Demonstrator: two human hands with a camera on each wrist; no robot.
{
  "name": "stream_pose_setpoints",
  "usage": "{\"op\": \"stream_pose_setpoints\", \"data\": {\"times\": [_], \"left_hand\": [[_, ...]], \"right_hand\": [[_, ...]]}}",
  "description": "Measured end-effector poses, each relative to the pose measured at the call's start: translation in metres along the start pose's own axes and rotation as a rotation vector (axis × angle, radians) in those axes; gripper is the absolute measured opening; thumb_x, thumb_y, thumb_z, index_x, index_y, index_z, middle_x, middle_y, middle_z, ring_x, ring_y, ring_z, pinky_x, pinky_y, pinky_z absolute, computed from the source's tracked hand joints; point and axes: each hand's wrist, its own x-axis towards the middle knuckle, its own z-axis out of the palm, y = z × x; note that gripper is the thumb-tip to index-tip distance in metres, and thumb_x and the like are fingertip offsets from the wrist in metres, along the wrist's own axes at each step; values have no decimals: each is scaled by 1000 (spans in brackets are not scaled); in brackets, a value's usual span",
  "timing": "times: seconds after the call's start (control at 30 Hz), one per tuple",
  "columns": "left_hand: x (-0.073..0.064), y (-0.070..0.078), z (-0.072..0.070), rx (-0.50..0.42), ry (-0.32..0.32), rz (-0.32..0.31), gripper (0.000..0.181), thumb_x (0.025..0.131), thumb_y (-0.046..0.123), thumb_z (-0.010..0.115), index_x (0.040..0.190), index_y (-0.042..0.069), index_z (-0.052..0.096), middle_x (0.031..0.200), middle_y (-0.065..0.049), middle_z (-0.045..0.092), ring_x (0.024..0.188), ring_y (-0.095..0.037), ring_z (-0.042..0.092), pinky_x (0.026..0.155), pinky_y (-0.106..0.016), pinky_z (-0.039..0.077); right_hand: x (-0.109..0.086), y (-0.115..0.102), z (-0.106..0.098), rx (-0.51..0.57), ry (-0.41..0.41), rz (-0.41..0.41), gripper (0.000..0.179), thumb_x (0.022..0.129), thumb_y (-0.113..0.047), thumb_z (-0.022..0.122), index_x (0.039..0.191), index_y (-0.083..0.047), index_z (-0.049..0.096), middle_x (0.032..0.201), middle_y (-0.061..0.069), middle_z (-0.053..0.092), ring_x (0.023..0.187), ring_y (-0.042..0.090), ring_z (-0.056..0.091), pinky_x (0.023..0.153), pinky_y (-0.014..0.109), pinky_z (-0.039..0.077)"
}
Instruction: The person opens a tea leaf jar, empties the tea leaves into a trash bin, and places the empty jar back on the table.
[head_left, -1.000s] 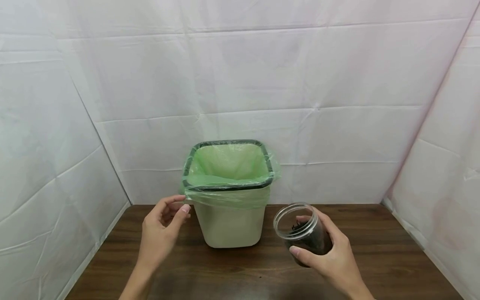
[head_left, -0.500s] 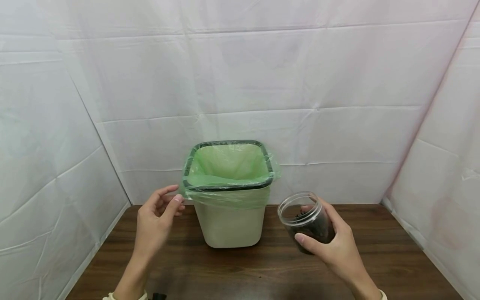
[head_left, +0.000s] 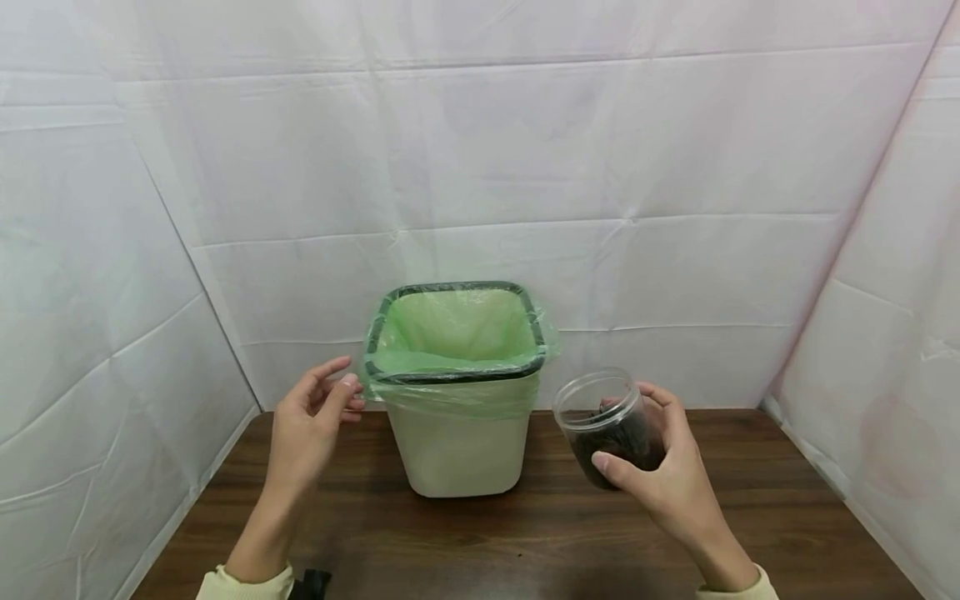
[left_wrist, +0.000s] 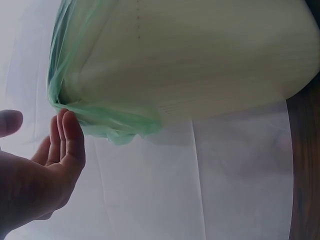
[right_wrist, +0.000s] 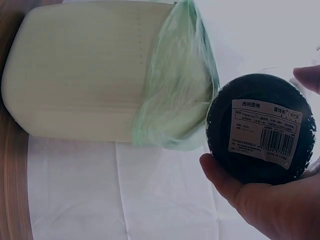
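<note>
A clear, lidless jar with dark contents is gripped by my right hand, tilted with its mouth toward the bin. In the right wrist view a label with a barcode shows on the jar's base. Left of the jar stands a pale trash bin, its green liner folded over the outside under a dark rim ring. Beside the bin's left edge my left hand hovers with loosely bent fingers, holding nothing. From the left wrist view, its fingertips are close to the liner; whether they touch I cannot tell.
The bin stands on a dark wooden table near a white fabric backdrop, which also closes off both sides. A small black object shows at the bottom edge beside the left sleeve. A dark speck lies on the table.
My right hand has raised the jar slightly, still tilted. My left hand has drawn a little up and left, away from the bin's front. Both sleeves have come into view.
</note>
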Motion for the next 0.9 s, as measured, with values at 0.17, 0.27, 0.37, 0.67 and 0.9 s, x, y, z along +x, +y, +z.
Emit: {"op": "stream_pose_setpoints", "data": {"times": [0.17, 0.27, 0.37, 0.67, 0.9], "left_hand": [[5, 1, 1, -1, -8, -37, 37, 104, 21, 59, 138, 7, 57, 107, -21, 66, 84, -14, 67, 76, -28, 58], [8, 1, 1, 5, -16, -49, 38, 105, 22, 59, 139, 7, 56, 106, -20, 66, 84, -15, 67, 76, -28, 57], [11, 2, 1, 10, -25, -63, 39, 105, 23, 58, 140, 7, 56, 106, -20, 66, 84, -16, 66, 76, -28, 57], [20, 0, -3, 61, -56, -122, 48, 106, 31, 55, 147, 7, 49, 114, -22, 64, 85, -14, 66, 79, -29, 57], [26, 0, 0, 69, -68, -121, 49, 106, 31, 55, 147, 6, 50, 113, -23, 64, 82, -13, 66, 77, -28, 57]], "right_hand": [[3, -3, 0, -28, 12, 30, 76, 79, 2, 79, 141, -9, 37, 130, 6, 59, 110, 12, 58, 88, 18, 45], [5, -4, 0, -45, 6, 53, 77, 79, -1, 80, 142, -8, 36, 134, 13, 56, 111, 13, 57, 87, 19, 46], [7, -6, -1, -50, -5, 73, 77, 81, -3, 79, 143, -8, 34, 136, 15, 53, 111, 15, 57, 87, 20, 47], [17, -11, 0, -31, -4, 63, 76, 82, -4, 79, 145, -7, 36, 135, 15, 54, 109, 17, 59, 83, 23, 52], [23, -13, 0, -27, 16, 51, 76, 82, -4, 79, 147, -9, 39, 134, 13, 56, 108, 17, 59, 82, 23, 51]]}}
